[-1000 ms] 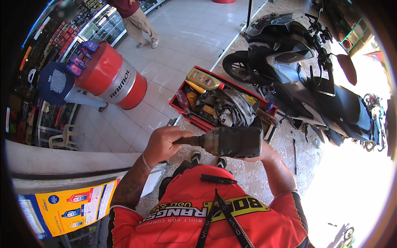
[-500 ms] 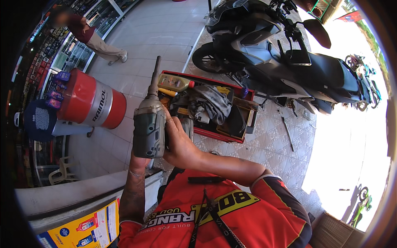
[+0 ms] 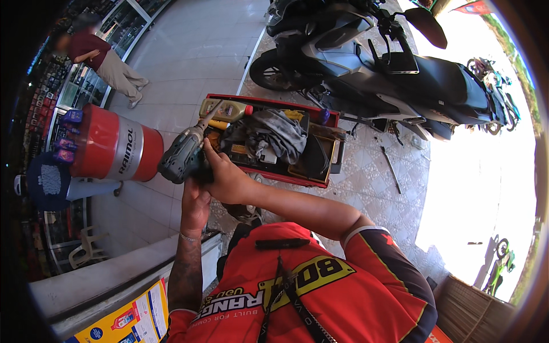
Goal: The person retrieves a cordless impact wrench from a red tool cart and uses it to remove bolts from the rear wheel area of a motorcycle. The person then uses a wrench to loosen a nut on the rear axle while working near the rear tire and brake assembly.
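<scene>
Where its nose (image 3: 195, 132) narrows, the dark power tool (image 3: 182, 155) looks tan.

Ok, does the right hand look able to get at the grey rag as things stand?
Not straight away, it seems: the right hand is on the power tool. Once freed, its way looks open, as the grey rag lies on top in the red tray, close by.

Glass display cases (image 3: 121, 27) line the far left beside pale floor tiles (image 3: 183, 51); strong sunlight (image 3: 474, 171) floods the right.
</scene>
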### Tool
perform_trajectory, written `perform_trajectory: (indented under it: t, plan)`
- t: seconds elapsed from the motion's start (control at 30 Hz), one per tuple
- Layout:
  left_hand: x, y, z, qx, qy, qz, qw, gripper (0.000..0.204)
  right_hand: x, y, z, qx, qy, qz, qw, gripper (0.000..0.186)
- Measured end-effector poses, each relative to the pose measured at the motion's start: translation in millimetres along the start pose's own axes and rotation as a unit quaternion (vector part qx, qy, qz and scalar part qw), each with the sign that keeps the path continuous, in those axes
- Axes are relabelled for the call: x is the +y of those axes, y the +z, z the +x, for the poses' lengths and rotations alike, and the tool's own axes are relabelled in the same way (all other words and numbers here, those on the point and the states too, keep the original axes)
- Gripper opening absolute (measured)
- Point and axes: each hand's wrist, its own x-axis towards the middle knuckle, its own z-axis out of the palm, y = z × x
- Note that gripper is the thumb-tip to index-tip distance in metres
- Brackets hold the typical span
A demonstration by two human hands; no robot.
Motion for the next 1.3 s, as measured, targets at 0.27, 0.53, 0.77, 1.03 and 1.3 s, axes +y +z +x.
perform_trajectory:
  t: [0.27,0.53,0.77,1.03,1.3]
  plan:
    - [-29.0,-2.0,2.8,0.046,-0.050,-0.038,0.997,0.050,41.4,-5.7,-2.8,0.019,-0.061,-0.003,0.998,0.102]
    - [-82.0,-12.1,29.6,0.059,-0.138,-0.125,0.981,0.040,77.6,-21.8,14.9,0.039,-0.002,-0.056,0.998,0.102]
    - [-122.9,-30.8,53.9,0.113,-0.207,-0.011,0.972,0.056,129.9,-21.2,79.3,0.033,0.149,-0.187,0.970,0.107]
    - [-145.4,-64.5,21.0,0.181,-0.292,0.006,0.939,0.074,176.8,-7.8,162.7,0.065,0.350,-0.212,0.910,0.092]
    - [-155.9,-81.8,-4.7,0.198,-0.319,-0.002,0.927,0.078,190.3,-26.1,202.3,-0.095,0.316,-0.269,0.905,0.067]
